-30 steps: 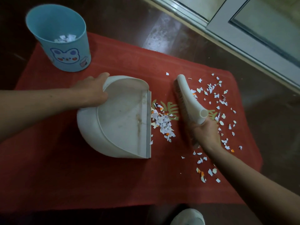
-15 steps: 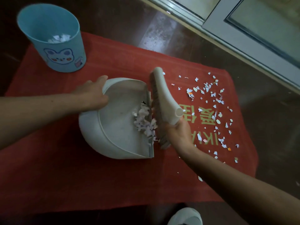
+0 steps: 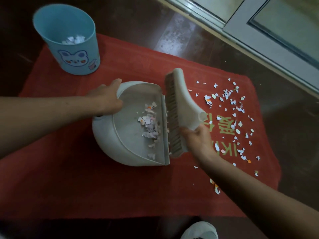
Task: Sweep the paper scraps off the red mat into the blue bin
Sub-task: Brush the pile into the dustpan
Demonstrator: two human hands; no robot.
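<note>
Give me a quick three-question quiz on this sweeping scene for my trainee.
1. True or false: the white plastic dustpan already holds paper scraps.
2. Which hand grips the white bristle brush? A) left B) right
3. Short answer: what lies inside the round blue plastic bin?

Key: 1 true. 2 B, the right hand. 3 paper scraps.
</note>
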